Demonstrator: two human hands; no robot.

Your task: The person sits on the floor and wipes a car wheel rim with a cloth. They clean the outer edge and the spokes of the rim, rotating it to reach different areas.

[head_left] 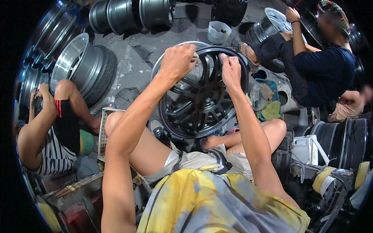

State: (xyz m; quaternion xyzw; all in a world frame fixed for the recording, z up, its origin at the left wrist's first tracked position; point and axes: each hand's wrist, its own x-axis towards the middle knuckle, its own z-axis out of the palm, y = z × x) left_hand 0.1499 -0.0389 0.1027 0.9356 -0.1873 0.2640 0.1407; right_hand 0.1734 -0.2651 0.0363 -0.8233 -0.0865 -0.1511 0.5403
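Note:
A black multi-spoke car wheel rim point(210, 101) lies face up between my knees. A silver rim edge point(157, 64) shows behind it on the left. My left hand point(178, 61) is closed above the rim's far left part, with a small beige folded piece point(195, 57) poking out by the fingers; its kind is unclear. My right hand point(231, 70) is also closed, over the rim's far right part. Something small and greyish seems to show at its fingertips, too small to name. Whether either hand touches the rim cannot be told.
A person point(46, 136) sits at the left beside a silver wheel with a tyre point(83, 70). Another person point(324, 66) works at the right. A white bucket point(219, 33) stands beyond the rim. A blue basket point(274, 91) holds cloths. Several rims point(155, 13) line the back.

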